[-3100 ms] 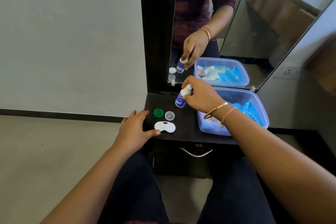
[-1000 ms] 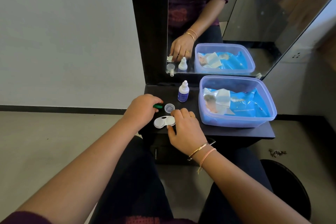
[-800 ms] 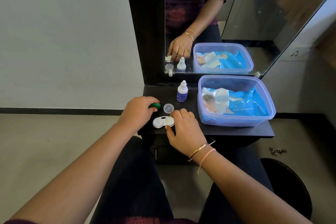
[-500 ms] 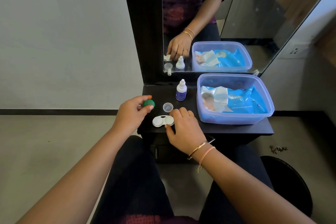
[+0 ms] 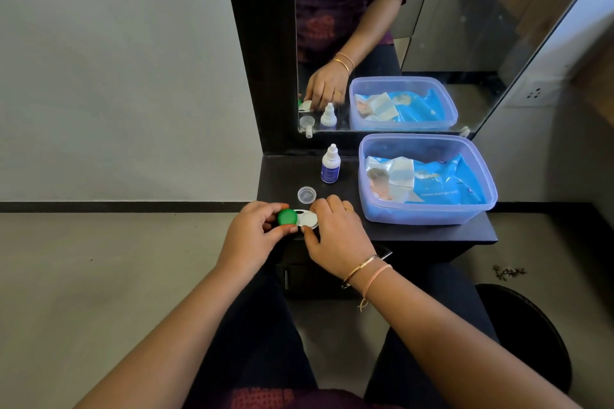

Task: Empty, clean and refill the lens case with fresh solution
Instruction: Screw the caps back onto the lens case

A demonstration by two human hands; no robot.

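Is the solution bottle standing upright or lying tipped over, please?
Upright: the solution bottle stands on its base, white nozzle pointing up.

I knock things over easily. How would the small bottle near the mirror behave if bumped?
The bottle stands upright, tall and narrow on a small base, so it would probably tip easily. Its round body suggests it might then roll on the smooth dark table. It looks like small plastic, so likely light and unlikely to break.

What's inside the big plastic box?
The plastic box holds a blue wet-wipes pack with a white folded sheet lying on it. Anything beneath the pack is hidden.
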